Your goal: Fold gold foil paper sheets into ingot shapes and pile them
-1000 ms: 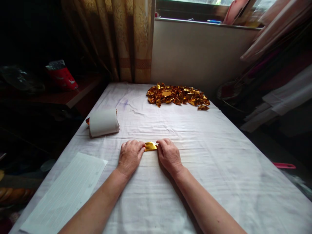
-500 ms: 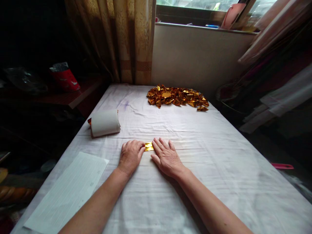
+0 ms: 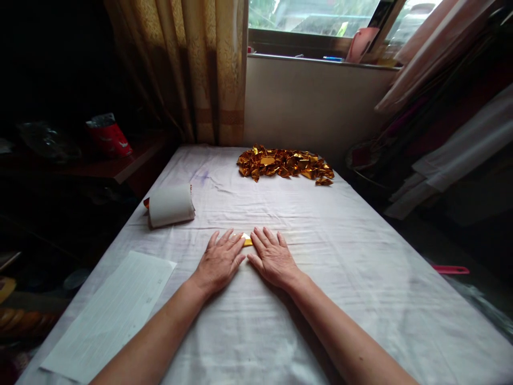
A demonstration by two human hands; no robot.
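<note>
In the head view, the left hand (image 3: pixel 219 261) and right hand (image 3: pixel 273 259) lie flat, fingers spread, pressing a gold foil slip (image 3: pixel 247 239) onto the white sheet (image 3: pixel 360 267). The lined paper's (image 3: pixel 112 313) print is unreadable.

Daylight is being let in through a window (image 3: pixel 312 18) at the far wall (image 3: pixel 312 101) — the rest of the room is being left in deep shadow. The left side of the opening is being covered by a patterned gold curtain (image 3: pixel 192 69), while a dark wooden shelf (image 3: pixel 116 168) is being lit only along its edge — pale fabrics (image 3: pixel 452 144) are being hung at the right.
</note>
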